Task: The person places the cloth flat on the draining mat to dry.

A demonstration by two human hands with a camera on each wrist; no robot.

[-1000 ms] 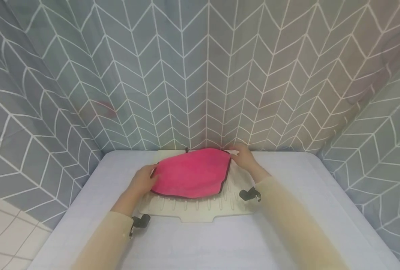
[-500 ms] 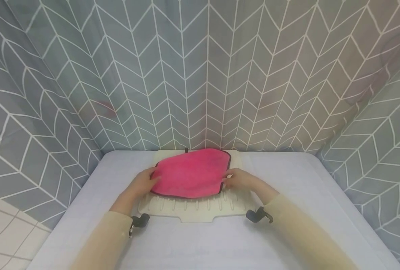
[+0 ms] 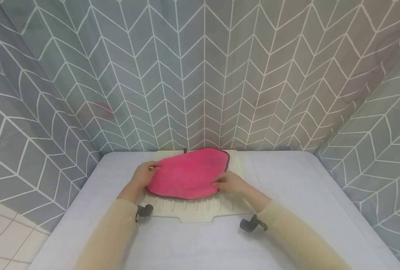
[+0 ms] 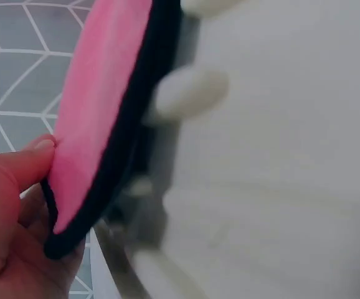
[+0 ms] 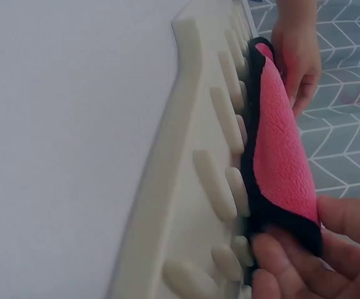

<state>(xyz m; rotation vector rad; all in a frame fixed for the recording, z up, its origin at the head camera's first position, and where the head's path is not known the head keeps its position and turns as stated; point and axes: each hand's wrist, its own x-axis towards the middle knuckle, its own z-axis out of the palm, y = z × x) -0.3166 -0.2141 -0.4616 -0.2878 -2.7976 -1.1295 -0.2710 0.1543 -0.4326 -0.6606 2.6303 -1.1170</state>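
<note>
A pink cloth (image 3: 188, 174) with a dark edging lies over a cream rack with raised pegs (image 3: 196, 213), in the middle of the head view. My left hand (image 3: 143, 175) pinches the cloth's left edge between thumb and fingers; in the left wrist view the thumb (image 4: 33, 163) presses the pink side and the fingers go behind. At the cloth's lower right, my right hand (image 3: 232, 183) pinches the edge. The right wrist view has the right fingers (image 5: 292, 265) under the dark border, with the thumb on the pink side. Most of the rack's back half is hidden beneath the cloth.
The rack lies on a table with a white cover (image 3: 200, 247). A grey curtain with white zigzag lines (image 3: 203, 75) hangs behind and at both sides. White floor tiles (image 3: 9, 232) show at the lower left. A small dark tip (image 3: 185, 150) sticks up behind the cloth.
My right hand has come from the cloth's upper right corner down to its lower right edge and taken hold there. My left hand keeps its side, its end of the cloth shifted slightly.
</note>
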